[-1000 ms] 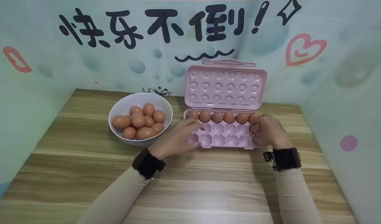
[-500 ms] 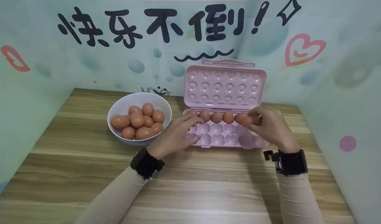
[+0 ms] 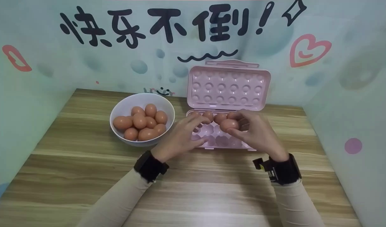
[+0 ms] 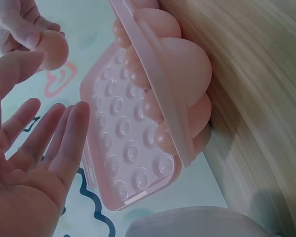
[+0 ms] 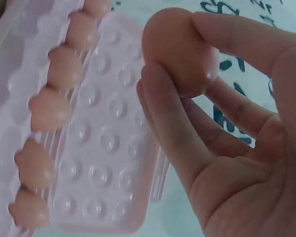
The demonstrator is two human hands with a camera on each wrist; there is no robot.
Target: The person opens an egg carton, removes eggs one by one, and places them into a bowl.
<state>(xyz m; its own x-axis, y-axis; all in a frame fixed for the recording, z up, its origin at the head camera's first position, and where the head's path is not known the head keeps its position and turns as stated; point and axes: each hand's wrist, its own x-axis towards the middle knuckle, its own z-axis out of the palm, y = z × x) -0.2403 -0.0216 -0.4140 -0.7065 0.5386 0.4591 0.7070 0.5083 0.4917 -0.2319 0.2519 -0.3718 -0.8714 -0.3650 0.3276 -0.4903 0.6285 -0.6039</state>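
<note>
My right hand [image 3: 257,134] pinches a brown egg [image 5: 180,52] between thumb and fingertips, lifted over the middle of a pink egg box [image 3: 208,148]. The box's dimpled lid [image 3: 229,88] stands open at the back. Several eggs [image 5: 52,111] fill the back row of cups, partly hidden by my right hand in the head view. My left hand [image 3: 178,137] reaches over the box's left end with fingers spread and relaxed, holding nothing. In the left wrist view its palm [image 4: 29,192] faces the lid, and the held egg [image 4: 52,50] shows beyond the thumb.
A white bowl [image 3: 114,134] with several brown eggs stands left of the box, beside my left hand. Wooden tabletop [image 3: 193,195] stretches in front. A printed cloth backdrop [image 3: 95,69] closes off the back and both sides.
My right hand has lifted the egg from the box's right end and carried it leftward over the middle. My left hand has stayed at the left end.
</note>
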